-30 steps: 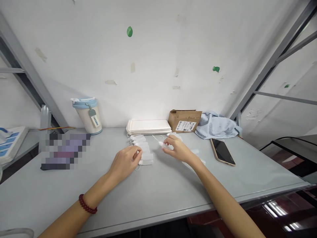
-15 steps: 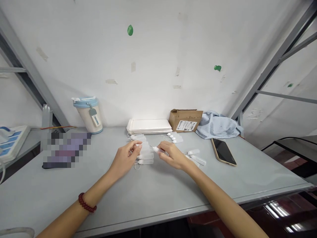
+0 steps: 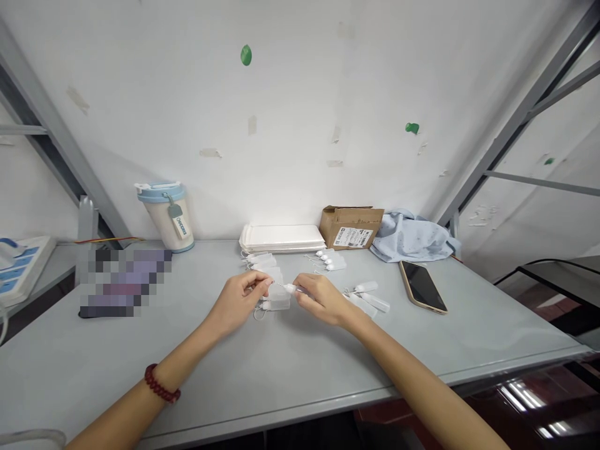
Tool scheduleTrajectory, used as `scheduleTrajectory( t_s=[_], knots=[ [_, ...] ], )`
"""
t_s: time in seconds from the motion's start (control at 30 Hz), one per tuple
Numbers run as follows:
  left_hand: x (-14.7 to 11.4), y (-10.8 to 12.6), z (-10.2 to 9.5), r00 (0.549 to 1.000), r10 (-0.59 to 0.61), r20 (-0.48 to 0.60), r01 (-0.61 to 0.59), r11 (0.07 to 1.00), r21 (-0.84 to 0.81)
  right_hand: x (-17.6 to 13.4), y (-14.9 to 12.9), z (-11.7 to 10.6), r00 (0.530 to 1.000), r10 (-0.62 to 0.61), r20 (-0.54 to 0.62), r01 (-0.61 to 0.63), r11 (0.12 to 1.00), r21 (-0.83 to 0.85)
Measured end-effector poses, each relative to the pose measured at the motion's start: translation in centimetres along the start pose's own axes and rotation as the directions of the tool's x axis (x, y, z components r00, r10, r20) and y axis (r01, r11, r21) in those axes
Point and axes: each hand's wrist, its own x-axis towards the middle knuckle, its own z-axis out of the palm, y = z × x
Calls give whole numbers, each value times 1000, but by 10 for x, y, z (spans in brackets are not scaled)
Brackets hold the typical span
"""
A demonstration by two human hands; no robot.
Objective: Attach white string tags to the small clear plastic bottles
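Note:
My right hand [image 3: 319, 297] is closed around a small translucent dropper bottle [image 3: 290, 288] with a white top. A thin, needle-like tip points left from this bottle towards my left hand. With thumb and forefinger pressed together, my left hand [image 3: 246, 297] pinches something too small to make out, right by that tip. Under and between the hands lie several similar bottles [image 3: 277, 305] with thin loops at their top ends, partly hidden by my fingers. More small bottles [image 3: 375, 303] rest on the table to the right of my right hand.
At the back stand a pile of white envelopes [image 3: 284, 236], a cardboard box [image 3: 350, 226] and a bundled blue cloth [image 3: 407, 237]. A phone [image 3: 423, 286] lies right; a lidded tumbler [image 3: 169, 215] stands left. Further small bottles [image 3: 334, 261] lie before the box. The table's front edge [image 3: 281, 422] is near.
My right hand has shifted slightly down and left with the dropper bottle, whose thin tip now shows more clearly beside my left fingertips. My left hand has dropped slightly, still pinching.

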Motion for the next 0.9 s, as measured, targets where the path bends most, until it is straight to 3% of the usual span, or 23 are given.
scheduleTrajectory(
  t_s=[0.2,0.9],
  knots=[
    [-2,8,0,995,-33,99,40,997,-68,0,1,1,1000,10,0,-10,1000,21],
    [-1,4,0,991,-29,131,51,985,-164,-1,2,3,999,14,-39,-13,1000,10]
  ],
)
